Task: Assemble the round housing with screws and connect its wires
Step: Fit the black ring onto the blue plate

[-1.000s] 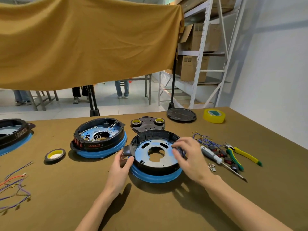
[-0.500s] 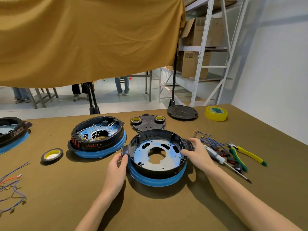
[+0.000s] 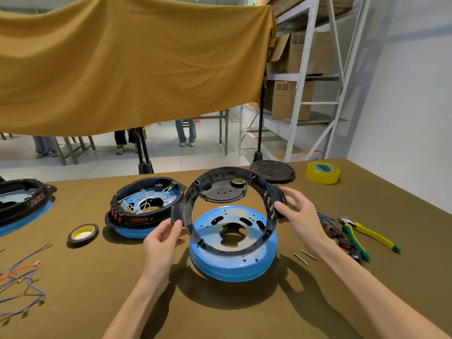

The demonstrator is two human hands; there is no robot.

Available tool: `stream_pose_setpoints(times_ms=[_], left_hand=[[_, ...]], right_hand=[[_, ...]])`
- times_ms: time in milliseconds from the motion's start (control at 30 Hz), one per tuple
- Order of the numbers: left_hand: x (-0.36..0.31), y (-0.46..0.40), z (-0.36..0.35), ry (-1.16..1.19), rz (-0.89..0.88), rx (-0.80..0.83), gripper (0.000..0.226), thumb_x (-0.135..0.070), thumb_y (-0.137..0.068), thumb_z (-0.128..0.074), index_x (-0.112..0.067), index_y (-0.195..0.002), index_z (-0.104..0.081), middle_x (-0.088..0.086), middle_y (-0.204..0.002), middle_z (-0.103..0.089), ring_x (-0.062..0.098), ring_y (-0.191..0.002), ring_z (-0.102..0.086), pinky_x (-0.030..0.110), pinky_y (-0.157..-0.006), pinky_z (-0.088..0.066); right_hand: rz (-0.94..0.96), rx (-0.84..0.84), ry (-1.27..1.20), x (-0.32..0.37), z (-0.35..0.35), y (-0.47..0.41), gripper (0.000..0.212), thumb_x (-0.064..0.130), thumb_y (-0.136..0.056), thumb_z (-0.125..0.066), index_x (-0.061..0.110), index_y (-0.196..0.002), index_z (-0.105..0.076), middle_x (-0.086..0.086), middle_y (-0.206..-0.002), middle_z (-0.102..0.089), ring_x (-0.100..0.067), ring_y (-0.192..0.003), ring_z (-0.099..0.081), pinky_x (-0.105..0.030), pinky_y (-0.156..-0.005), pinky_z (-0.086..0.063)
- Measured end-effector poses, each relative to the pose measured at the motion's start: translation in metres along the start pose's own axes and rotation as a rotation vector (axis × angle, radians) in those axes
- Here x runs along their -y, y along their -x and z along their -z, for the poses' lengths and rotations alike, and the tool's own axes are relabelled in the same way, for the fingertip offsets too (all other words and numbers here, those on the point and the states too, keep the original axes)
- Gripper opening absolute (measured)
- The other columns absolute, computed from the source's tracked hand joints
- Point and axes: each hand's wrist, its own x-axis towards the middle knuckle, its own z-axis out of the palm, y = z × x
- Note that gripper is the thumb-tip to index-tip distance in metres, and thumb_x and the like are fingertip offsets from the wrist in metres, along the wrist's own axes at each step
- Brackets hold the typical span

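Both hands hold a black housing ring [image 3: 230, 211] tilted up above the blue base plate [image 3: 233, 250], which sits on the brown tabletop [image 3: 97, 289] at the centre. The left hand [image 3: 162, 238] pinches the ring's edge at 9 o'clock, fingers [image 3: 177, 223] closed on it; the right hand [image 3: 302, 216] grips the rim at 3 o'clock, thumb inside and fingers wrapped around the outside. At 10 o'clock from the base stands a second housing [image 3: 146, 204] full of white wires. A black tape roll [image 3: 83, 234] lies at 9 o'clock, loose coloured wires [image 3: 22, 282] at 8 o'clock. At 3 o'clock lie two small screws [image 3: 304, 256], with yellow-green pliers [image 3: 367, 234] further out. A yellow tape roll [image 3: 322, 172] sits at 1 o'clock, beside a black round lid [image 3: 272, 170].
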Motion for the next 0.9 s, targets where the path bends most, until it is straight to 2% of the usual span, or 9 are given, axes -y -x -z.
stream_pose_setpoints(times_ms=[200,267,367,467,533,600,700,800,900], left_hand=[[-0.016,0.003,0.003,-0.083,-0.263,-0.017,0.024,-0.013,-0.096,-0.069,-0.020,-0.118,-0.075,-0.004,-0.105,-0.079,0.009,-0.097,-0.074,0.019,-0.083,-0.059],[-0.015,0.005,0.004,-0.116,-0.362,-0.002,0.025,-0.012,-0.093,-0.070,-0.017,-0.117,-0.075,-0.003,-0.108,-0.076,0.010,-0.099,-0.072,0.019,-0.086,-0.058],[-0.012,0.007,0.008,-0.224,-0.512,0.038,0.027,-0.012,-0.090,-0.071,-0.017,-0.116,-0.076,-0.007,-0.108,-0.071,0.013,-0.102,-0.069,0.017,-0.084,-0.057],[-0.004,0.006,0.014,-0.315,-0.609,0.049,0.029,-0.009,-0.088,-0.071,-0.018,-0.115,-0.077,-0.013,-0.111,-0.070,0.014,-0.107,-0.069,0.019,-0.091,-0.057],[0.005,0.005,0.016,-0.325,-0.548,0.071,0.035,-0.001,-0.089,-0.070,-0.023,-0.117,-0.076,-0.015,-0.113,-0.074,0.011,-0.110,-0.070,0.021,-0.094,-0.057],[0.011,0.006,0.014,-0.301,-0.361,0.085,0.046,0.004,-0.091,-0.069,-0.034,-0.118,-0.074,-0.020,-0.111,-0.076,0.005,-0.111,-0.070,0.024,-0.096,-0.057],[0.017,0.006,0.010,-0.317,-0.163,0.111,0.053,0.002,-0.095,-0.066,-0.044,-0.120,-0.067,-0.025,-0.115,-0.073,-0.006,-0.115,-0.065,0.027,-0.102,-0.054],[0.020,0.004,0.008,-0.330,-0.060,0.147,0.051,0.000,-0.101,-0.058,-0.044,-0.126,-0.062,-0.022,-0.128,-0.066,-0.001,-0.126,-0.055,0.026,-0.109,-0.044],[0.025,0.004,0.008,-0.305,-0.004,0.150,0.041,-0.007,-0.105,-0.052,-0.041,-0.126,-0.064,-0.027,-0.123,-0.063,0.004,-0.129,-0.052,0.027,-0.110,-0.040]], right_hand=[[0.026,-0.011,-0.016,0.000,0.005,0.006,0.031,0.004,-0.103,-0.055,0.024,-0.126,-0.064,-0.002,-0.110,-0.076,-0.018,-0.101,-0.073,-0.029,-0.076,-0.061],[-0.142,-0.022,-0.230,-0.002,0.007,0.002,0.026,0.007,-0.107,-0.047,0.013,-0.123,-0.067,-0.017,-0.114,-0.074,-0.029,-0.106,-0.072,-0.038,-0.088,-0.060],[-0.520,-0.006,-0.804,-0.001,0.010,-0.003,0.029,0.018,-0.107,-0.045,0.000,-0.124,-0.059,-0.032,-0.127,-0.063,-0.043,-0.119,-0.063,-0.052,-0.108,-0.048],[-0.626,0.009,-0.792,-0.006,0.008,-0.006,0.037,0.014,-0.100,-0.056,0.004,-0.136,-0.053,-0.029,-0.131,-0.059,-0.040,-0.116,-0.064,-0.049,-0.096,-0.055],[-0.620,0.000,-0.723,-0.011,0.005,-0.007,0.043,0.008,-0.098,-0.057,0.009,-0.141,-0.053,-0.026,-0.137,-0.056,-0.038,-0.118,-0.063,-0.049,-0.096,-0.055],[-0.606,-0.011,-0.751,-0.014,0.004,-0.009,0.038,0.004,-0.098,-0.052,0.010,-0.135,-0.057,-0.022,-0.138,-0.057,-0.036,-0.122,-0.061,-0.047,-0.100,-0.052],[-0.556,-0.040,-0.664,-0.020,-0.003,-0.012,0.032,0.002,-0.098,-0.045,0.009,-0.124,-0.062,-0.015,-0.131,-0.061,-0.028,-0.120,-0.062,-0.039,-0.093,-0.054],[-0.493,-0.078,-0.387,-0.031,-0.015,-0.016,0.030,0.006,-0.103,-0.040,0.013,-0.118,-0.065,-0.009,-0.128,-0.063,-0.022,-0.121,-0.060,-0.041,-0.104,-0.050],[-0.445,-0.078,-0.171,-0.040,-0.021,-0.019,0.032,0.013,-0.108,-0.037,0.017,-0.126,-0.062,-0.006,-0.130,-0.062,-0.021,-0.123,-0.058,-0.046,-0.111,-0.046]])
